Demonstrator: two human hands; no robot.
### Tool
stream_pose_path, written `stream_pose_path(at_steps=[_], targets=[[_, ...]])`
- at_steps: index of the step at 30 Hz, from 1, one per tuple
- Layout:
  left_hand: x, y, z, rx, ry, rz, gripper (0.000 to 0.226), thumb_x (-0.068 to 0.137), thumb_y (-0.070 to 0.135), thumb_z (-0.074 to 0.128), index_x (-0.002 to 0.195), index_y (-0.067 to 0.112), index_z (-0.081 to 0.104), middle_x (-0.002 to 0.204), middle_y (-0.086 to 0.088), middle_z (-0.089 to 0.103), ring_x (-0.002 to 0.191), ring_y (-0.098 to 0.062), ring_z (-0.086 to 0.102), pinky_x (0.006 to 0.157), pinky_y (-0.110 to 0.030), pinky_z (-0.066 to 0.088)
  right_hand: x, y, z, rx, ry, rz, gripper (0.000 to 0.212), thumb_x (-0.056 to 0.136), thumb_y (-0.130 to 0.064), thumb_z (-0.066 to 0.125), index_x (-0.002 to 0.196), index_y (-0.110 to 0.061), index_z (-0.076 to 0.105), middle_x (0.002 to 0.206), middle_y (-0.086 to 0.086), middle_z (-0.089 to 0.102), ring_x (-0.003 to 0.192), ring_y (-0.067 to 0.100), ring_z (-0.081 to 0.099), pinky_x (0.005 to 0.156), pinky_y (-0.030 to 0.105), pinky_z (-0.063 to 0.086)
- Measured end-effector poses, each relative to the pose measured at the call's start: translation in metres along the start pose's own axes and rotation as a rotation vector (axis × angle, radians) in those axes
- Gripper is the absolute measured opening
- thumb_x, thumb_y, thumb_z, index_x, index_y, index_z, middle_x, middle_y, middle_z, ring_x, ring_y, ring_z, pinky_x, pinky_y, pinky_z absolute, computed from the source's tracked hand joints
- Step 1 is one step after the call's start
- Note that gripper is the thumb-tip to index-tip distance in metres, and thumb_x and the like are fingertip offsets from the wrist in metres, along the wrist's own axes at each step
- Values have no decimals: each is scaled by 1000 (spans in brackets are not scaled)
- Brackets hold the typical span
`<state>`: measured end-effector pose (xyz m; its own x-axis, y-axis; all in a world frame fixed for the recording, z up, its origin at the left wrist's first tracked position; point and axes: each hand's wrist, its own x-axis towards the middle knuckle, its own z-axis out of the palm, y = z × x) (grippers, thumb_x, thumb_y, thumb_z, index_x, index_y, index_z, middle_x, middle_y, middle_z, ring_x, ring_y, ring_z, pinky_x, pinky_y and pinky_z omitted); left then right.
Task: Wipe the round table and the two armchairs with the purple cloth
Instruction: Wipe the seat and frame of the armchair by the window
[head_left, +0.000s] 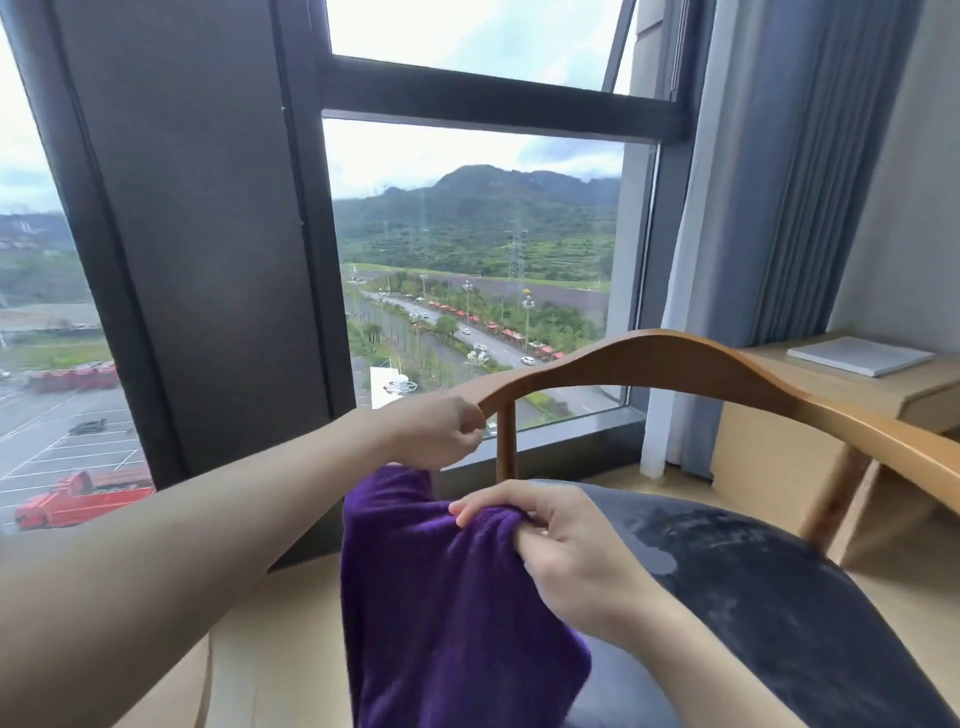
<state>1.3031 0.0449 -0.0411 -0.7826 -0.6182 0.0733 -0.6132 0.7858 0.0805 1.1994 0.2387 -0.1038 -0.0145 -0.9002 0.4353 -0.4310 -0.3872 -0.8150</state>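
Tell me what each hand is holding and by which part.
Both hold the purple cloth: the left hand pinches its top edge, the right hand grips a bunched fold lower on the same edge.

A light wooden desk stands at the right, against the wall beside the grey-blue curtain. On its top lies a flat white pad or booklet, square to the desk's edge and alone on the visible part of the surface. The pale wood floor runs under the window; on it stands an armchair with a curved wooden back rail and a dark padded seat, streaked with pale marks
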Motion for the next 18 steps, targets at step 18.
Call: stream_pose_path(at_steps=[18], targets=[[43, 286, 39, -1028, -370, 332, 26, 102, 14, 52, 123, -2, 58, 122, -22, 65, 104, -29, 66, 95, -39, 54, -107, -44, -291, -487, 739, 271, 10, 90, -29, 71, 86, -21, 67, 84, -3, 72, 78, 17, 68, 67, 34, 57]])
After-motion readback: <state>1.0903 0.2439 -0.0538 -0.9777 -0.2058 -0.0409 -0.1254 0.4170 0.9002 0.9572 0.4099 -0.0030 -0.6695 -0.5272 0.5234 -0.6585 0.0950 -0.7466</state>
